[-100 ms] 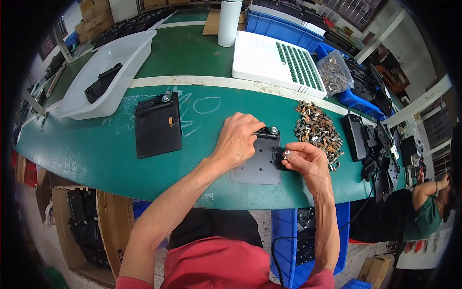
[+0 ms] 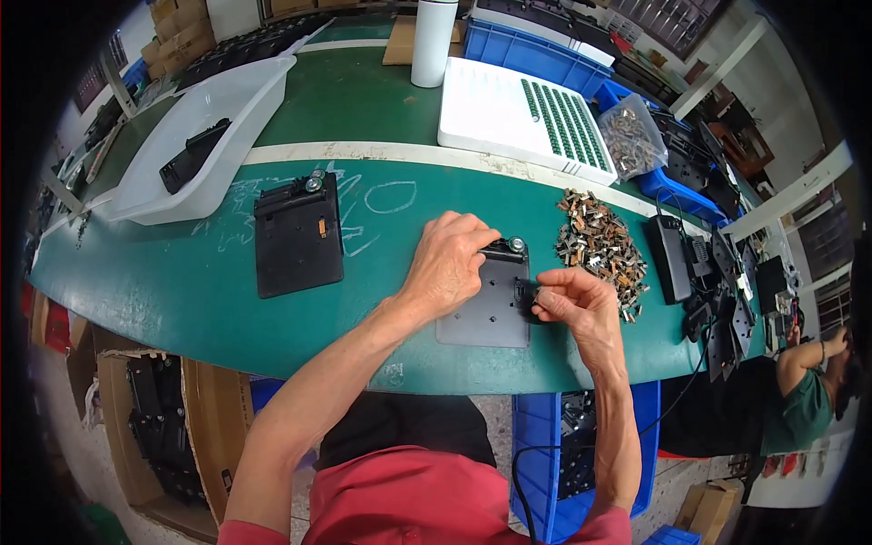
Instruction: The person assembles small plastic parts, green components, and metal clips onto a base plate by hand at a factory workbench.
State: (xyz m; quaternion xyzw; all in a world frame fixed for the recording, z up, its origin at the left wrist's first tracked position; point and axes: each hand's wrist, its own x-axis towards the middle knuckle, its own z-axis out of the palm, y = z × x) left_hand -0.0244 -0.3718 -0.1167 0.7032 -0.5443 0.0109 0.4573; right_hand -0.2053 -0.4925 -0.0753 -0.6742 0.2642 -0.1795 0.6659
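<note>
A black flat plate (image 2: 481, 309) with small holes lies on the green table, a dark bar and a round silver fitting (image 2: 517, 244) along its far edge. My left hand (image 2: 445, 262) is closed over the far left part of this plate, its fingertips at the bar. Beside the plate's right edge, my right hand (image 2: 581, 302) pinches a small metal piece, now mostly hidden by the fingers. Those fingertips are close to a small raised slot (image 2: 521, 292) on the plate; whether they touch it I cannot tell.
Farther left lies a similar black plate (image 2: 298, 245) with a copper-coloured piece on it. A heap of small metal pieces (image 2: 599, 241) is right of my hands. Beyond stand a white tray (image 2: 486, 109) with green parts, a white tub (image 2: 250, 118) and a white cylinder (image 2: 433, 45).
My right hand has turned slightly, and the shiny metal piece that showed at its fingertips is now mostly covered. My left hand and the plate stay where they were.
</note>
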